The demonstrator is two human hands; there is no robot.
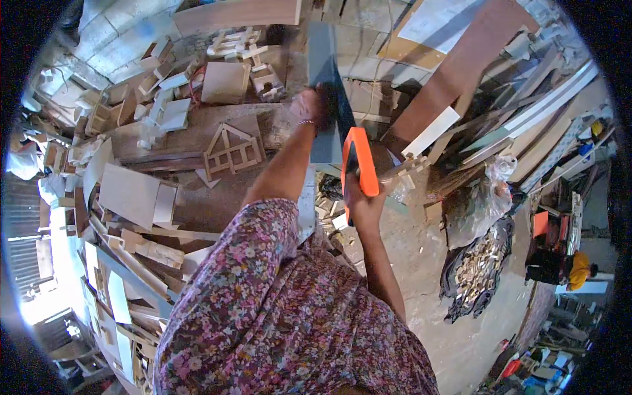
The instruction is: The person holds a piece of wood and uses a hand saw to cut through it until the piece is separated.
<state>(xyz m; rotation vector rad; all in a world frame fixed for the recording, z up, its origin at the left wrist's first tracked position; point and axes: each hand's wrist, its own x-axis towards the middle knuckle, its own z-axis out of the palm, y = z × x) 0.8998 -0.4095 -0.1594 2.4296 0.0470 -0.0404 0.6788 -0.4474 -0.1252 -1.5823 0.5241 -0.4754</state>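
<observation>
My right hand (363, 204) is closed around the orange handle of a handsaw (367, 164). Its dark blade points away from me and lies along the right side of a narrow grey-blue board (322, 148). My left hand (311, 106), with a beaded bracelet at the wrist, grips the board at its left edge, left of the blade. That hand is somewhat blurred, and its fingertips are hard to make out. Where the saw teeth meet the board is not clearly visible.
A small wooden lattice frame (232, 151) and a square wood panel (225, 83) lie left. Long planks (454, 72) lean at right. A plastic bag (484, 204) and a black sack of wood scraps (484, 266) rest on the floor. Another person (578, 271) is far right.
</observation>
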